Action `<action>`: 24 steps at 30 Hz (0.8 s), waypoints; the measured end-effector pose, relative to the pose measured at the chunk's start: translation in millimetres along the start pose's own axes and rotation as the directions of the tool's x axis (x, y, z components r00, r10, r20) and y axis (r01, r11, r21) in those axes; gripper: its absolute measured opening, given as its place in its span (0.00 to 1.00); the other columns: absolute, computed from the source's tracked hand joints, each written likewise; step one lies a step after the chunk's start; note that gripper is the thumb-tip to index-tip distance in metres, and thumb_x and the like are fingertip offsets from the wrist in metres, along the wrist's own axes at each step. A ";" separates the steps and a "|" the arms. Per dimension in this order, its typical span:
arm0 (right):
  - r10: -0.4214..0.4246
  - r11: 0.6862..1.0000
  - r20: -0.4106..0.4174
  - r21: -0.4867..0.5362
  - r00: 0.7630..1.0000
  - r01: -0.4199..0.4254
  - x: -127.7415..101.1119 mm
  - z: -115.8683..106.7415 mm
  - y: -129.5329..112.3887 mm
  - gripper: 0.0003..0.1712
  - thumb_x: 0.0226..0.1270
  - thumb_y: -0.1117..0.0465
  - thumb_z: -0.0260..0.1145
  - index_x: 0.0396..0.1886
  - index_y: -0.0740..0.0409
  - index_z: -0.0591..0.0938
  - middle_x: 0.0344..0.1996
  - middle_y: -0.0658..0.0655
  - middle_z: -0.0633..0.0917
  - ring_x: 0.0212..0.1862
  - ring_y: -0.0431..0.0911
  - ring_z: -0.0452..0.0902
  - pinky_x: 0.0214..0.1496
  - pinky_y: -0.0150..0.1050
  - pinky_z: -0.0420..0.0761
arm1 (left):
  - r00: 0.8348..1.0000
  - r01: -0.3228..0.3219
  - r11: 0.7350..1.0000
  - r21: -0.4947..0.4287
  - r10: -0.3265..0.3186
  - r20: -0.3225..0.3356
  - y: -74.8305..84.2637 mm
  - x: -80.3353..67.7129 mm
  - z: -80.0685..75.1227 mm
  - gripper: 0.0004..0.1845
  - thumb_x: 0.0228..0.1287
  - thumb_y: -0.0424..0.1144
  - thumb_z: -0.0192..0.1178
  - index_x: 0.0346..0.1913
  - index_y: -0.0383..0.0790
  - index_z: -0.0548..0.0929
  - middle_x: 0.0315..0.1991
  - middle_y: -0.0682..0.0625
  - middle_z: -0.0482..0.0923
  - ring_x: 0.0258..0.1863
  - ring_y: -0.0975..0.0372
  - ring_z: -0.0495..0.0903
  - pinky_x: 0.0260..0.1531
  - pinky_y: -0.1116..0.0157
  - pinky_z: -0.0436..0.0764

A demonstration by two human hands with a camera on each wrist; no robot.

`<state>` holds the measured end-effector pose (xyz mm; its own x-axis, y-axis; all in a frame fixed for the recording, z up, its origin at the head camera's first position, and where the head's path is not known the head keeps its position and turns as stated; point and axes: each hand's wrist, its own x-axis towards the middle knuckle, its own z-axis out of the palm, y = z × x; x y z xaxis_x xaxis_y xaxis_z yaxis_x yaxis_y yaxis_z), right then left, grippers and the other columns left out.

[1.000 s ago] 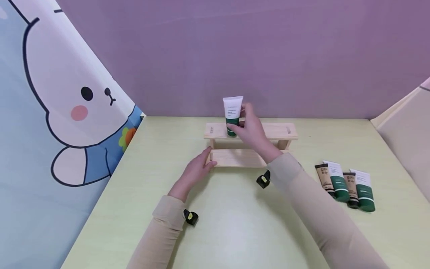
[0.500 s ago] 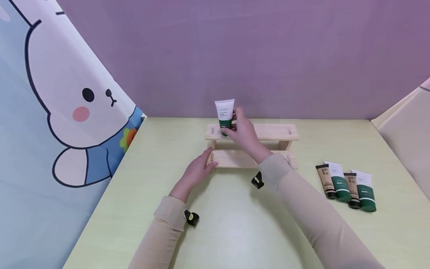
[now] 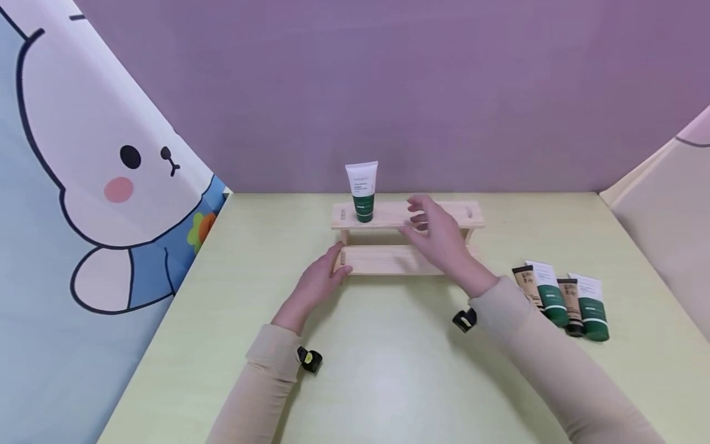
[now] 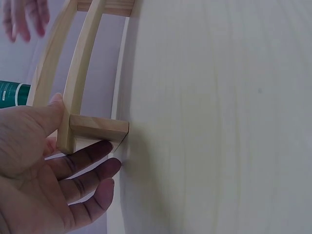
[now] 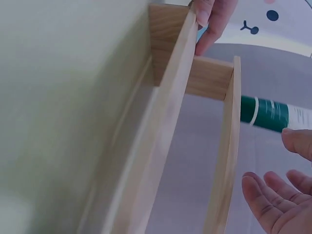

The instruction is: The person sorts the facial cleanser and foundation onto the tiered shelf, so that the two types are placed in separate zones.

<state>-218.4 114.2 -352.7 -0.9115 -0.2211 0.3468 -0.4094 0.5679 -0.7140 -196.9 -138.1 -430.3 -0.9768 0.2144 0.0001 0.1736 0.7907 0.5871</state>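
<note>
A white and green squeeze tube [image 3: 363, 192] stands upright on its cap near the left end of the upper board of a two-step wooden rack [image 3: 388, 260]. My left hand [image 3: 317, 279] grips the left end of the lower board; the left wrist view has the thumb [image 4: 56, 109] on the board and fingers below it. Over the rack's right half, my right hand [image 3: 440, 239] is apart from the tube, its fingers spread and loosely bent. Nothing lies between thumb and fingers [image 5: 273, 195] in the right wrist view.
Two more white and green tubes [image 3: 593, 311] and two smaller brown tubes [image 3: 570, 306] with black caps lie side by side on the table [image 3: 377, 376] at the right. A purple backdrop [image 3: 410, 92] rises behind the rack.
The right hand moved the tube left along the upper board, let go of it and drew back to the right. The left hand keeps its hold on the rack.
</note>
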 end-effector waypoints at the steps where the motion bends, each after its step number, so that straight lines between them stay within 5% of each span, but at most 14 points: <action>1: -0.006 1.000 0.000 -0.012 1.000 0.006 -5.3 -4.9 2.5 0.29 0.55 0.56 0.65 0.56 0.55 0.67 0.47 0.55 0.75 0.44 0.47 0.75 0.44 0.41 0.77 | 1.000 0.001 1.000 -0.002 -0.001 0.002 -0.4 -0.1 -0.4 0.34 0.62 0.54 0.49 0.67 0.47 0.53 0.62 0.44 0.62 0.59 0.52 0.63 0.56 0.55 0.63; 10: -0.016 0.984 -0.013 -0.178 1.000 0.014 -56.0 -46.8 30.6 0.21 0.57 0.60 0.63 0.51 0.58 0.72 0.43 0.56 0.78 0.35 0.47 0.78 0.37 0.43 0.78 | 1.000 -0.004 1.000 0.004 0.004 0.012 -1.5 1.7 -0.7 0.34 0.61 0.54 0.48 0.67 0.47 0.52 0.62 0.44 0.61 0.59 0.52 0.63 0.56 0.54 0.63; 24: 0.126 0.921 0.010 -0.372 0.992 -0.114 -116.9 -101.7 78.1 0.17 0.60 0.59 0.60 0.48 0.62 0.76 0.33 0.59 0.82 0.33 0.52 0.79 0.32 0.49 0.76 | 1.000 -0.027 0.999 -0.028 0.027 0.012 -1.8 1.1 -1.5 0.34 0.62 0.53 0.49 0.67 0.46 0.52 0.62 0.42 0.61 0.59 0.51 0.63 0.56 0.54 0.63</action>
<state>-139.9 265.0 -387.1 -0.9563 -0.1551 0.2479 -0.2589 0.8433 -0.4711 -198.4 -140.2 -430.1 -0.9701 0.2427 0.0063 0.1962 0.7684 0.6091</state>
